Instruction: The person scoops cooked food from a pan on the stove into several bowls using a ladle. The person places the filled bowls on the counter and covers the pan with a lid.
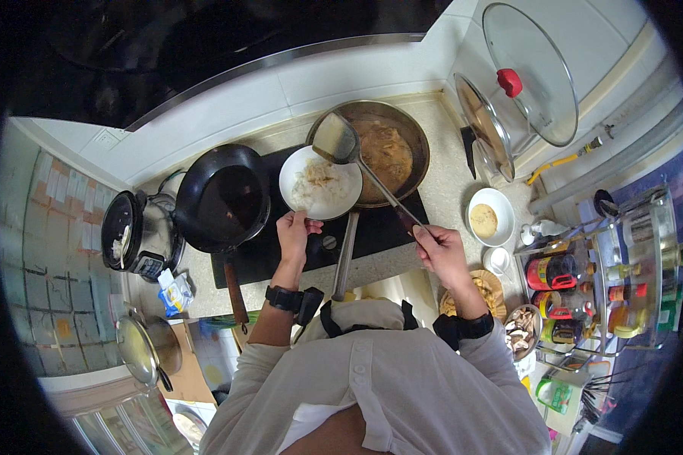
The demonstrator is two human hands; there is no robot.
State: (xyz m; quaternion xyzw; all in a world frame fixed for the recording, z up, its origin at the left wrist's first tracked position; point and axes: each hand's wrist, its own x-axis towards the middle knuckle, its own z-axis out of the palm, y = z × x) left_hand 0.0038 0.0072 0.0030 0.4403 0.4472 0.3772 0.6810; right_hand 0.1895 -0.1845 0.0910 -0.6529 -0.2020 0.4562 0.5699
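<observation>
My left hand (pixel 297 234) grips the near rim of a white plate (pixel 350 193) that bears white rice (pixel 313 190) with a little brown sauce on top. Held by its handle in my right hand (pixel 439 250), a metal spatula (pixel 336 138) has its blade over the plate's far right edge, beside the pan. Behind and right of the plate, a wide steel frying pan (pixel 421 142) holds a brown, saucy dish (pixel 390 153). Its long metal handle points towards me. The plate overlaps the pan's left part from this view.
Left are a black wok (pixel 190 199), a rice cooker (pixel 153 233) and a packet of wipes (pixel 175 293). Right stand a white bowl of yellowish liquid (pixel 484 220), a small white bowl (pixel 496 260), sliced mushrooms (pixel 521 333), glass lids (pixel 546 74) and a rack of bottles (pixel 600 284).
</observation>
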